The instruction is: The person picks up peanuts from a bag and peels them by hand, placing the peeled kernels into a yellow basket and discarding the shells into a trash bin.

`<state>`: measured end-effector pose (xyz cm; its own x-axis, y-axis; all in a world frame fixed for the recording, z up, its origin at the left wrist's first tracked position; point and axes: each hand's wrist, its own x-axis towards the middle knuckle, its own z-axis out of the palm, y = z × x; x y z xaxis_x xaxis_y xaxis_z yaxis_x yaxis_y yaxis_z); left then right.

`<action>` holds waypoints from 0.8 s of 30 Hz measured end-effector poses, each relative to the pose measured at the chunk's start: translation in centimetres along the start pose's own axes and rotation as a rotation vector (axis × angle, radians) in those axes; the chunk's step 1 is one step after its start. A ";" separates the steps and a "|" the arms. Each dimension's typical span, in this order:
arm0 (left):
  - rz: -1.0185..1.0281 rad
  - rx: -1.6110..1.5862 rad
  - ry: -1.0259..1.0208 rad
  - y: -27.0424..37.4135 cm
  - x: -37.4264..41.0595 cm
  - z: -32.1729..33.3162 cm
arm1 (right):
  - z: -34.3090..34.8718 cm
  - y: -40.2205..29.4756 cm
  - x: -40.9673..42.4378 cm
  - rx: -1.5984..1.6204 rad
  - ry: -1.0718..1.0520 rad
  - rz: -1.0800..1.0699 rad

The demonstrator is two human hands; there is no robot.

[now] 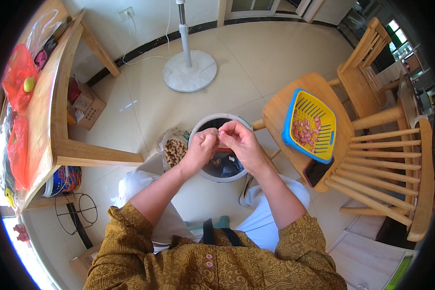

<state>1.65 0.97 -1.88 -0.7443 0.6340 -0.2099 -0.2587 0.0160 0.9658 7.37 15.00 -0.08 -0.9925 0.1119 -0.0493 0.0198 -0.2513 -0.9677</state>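
Observation:
My left hand [202,148] and my right hand [243,145] meet over a round bin [221,178] on the floor between my knees. The fingertips of my left hand are closed on a small pale thing, probably a peanut shell, mostly hidden. Between my right thumb and forefinger is a small pink peanut kernel [222,133]. Left of the bin, an open plastic bag holds unshelled peanuts [175,152]. To the right, a blue and yellow plastic basket [287,125] with pink shelled peanuts [304,132] stands on a wooden chair seat [275,105].
A dark phone [317,173] lies beside the basket, near the chair's spindle back [384,168]. A white fan stand base [190,74] is on the tiled floor ahead. At left, a wooden table [45,105] bears red plastic bags [18,72]; a cardboard box [88,108] sits beneath.

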 end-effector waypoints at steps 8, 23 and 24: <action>-0.115 -0.358 -0.003 -1.2 0.3 -0.4 | -0.3 0.1 0.6 -0.013 0.071 -0.065; -0.200 -0.498 -0.043 -1.2 0.1 0.6 | 0.8 0.3 -0.4 -0.744 0.298 -0.456; -0.218 -0.584 -0.054 -1.0 0.3 0.8 | 0.5 0.3 -0.3 -0.768 0.306 -0.490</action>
<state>2.23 1.75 -2.82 -0.6081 0.7021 -0.3705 -0.7065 -0.2660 0.6558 7.62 14.35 -0.26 -0.8391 0.3109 0.4464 -0.2072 0.5762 -0.7906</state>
